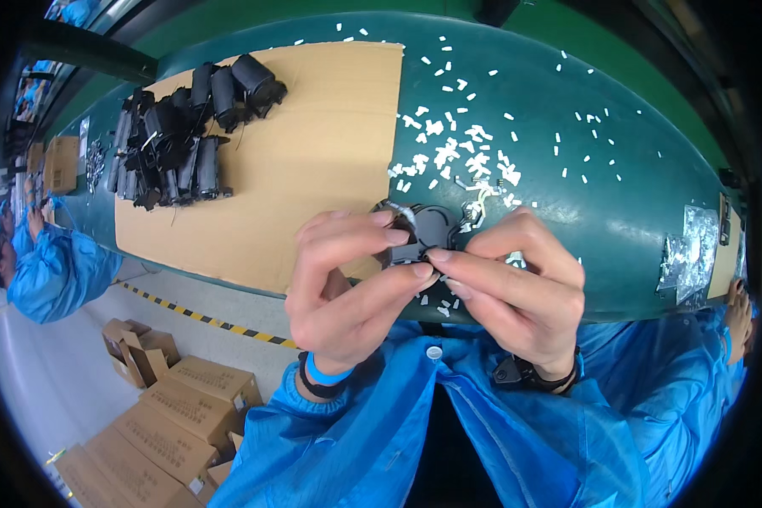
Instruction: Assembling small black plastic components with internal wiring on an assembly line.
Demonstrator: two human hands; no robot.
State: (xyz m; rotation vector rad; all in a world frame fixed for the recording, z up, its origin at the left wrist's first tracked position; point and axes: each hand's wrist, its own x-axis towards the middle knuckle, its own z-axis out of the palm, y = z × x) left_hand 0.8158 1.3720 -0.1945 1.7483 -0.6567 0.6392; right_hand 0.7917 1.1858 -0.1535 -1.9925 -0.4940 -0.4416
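While the left hand [339, 292] is pinching a dark grey part [436, 229] between thumb and finger, the right hand [529, 288] is gripping its lower rim with the fingertips, both holding it over the tabletop [614, 233] near the front edge. Small white pieces [447, 154] are crowding the space just beyond, thinning out toward the far edge. A cardboard sheet [313, 127] is covering the left side and carrying a heap of black cylinders [169, 140]; bare cardboard is stretching from there toward the hands. See-through bags [690, 254] are lying well off rightward. Floor cartons [203, 394] are showing dark print, too small for me to read.
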